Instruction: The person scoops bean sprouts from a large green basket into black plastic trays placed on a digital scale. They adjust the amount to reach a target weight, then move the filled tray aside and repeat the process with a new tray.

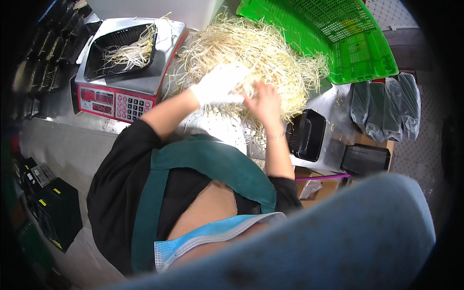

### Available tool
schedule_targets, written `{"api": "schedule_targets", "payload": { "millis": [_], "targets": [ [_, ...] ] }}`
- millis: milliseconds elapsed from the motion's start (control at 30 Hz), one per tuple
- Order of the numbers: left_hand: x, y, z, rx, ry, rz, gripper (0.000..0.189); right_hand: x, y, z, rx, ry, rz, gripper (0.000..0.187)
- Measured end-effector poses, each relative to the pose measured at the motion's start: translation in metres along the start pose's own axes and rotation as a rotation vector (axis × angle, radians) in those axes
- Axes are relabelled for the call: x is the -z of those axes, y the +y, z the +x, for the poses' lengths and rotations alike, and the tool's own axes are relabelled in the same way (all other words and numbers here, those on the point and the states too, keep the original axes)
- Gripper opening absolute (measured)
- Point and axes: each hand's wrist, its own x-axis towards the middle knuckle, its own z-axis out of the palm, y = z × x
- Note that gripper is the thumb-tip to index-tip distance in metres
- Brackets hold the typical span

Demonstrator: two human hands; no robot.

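A large heap of bean sprouts (290, 78) lies on the metal table before me. My left hand (223, 85), in a white glove, rests against the near part of the heap, its fingertips lost in glare. Bare and slightly blurred, my right hand (267, 101) touches the sprouts just right of the glove, fingers bent toward it. Whether either hand grips sprouts cannot be made out. On the left, a red digital scale (170, 54) with a metal pan carries a black plastic tray (95, 59). Some sprouts (130, 54) lie in the tray, mostly at its right side.
A green perforated plastic crate (366, 59) tilts behind the heap at right. Nested black trays (311, 136) stand by my right forearm, near another black tray (366, 159) and several wrapped tray stacks (393, 107). Filled trays (47, 47) are stacked far left.
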Motion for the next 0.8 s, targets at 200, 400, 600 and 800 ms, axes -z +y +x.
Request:
{"api": "schedule_targets", "payload": {
  "millis": [200, 400, 600, 800],
  "targets": [
    [0.063, 0.047, -0.105, 0.049, 0.045, 0.094, 0.06, -0.009, -0.02, -0.074, 0.139, 0.16, 0.151, 0.056],
    [0.188, -0.009, -0.175, 0.169, 0.893, 0.258, 0.045, -0.002, -0.042, -0.078, 0.063, 0.186, 0.341, 0.035],
    [0.188, -0.081, -0.196, 0.339, 1.041, -0.746, 0.065, -0.039, -0.08, -0.067, 0.173, 0.16, 0.601, 0.04],
    [0.184, -0.029, -0.168, 0.389, 0.851, -1.162, 0.07, 0.021, -0.125, 0.046, 0.266, 0.33, 0.604, 0.094]
  ]
}}
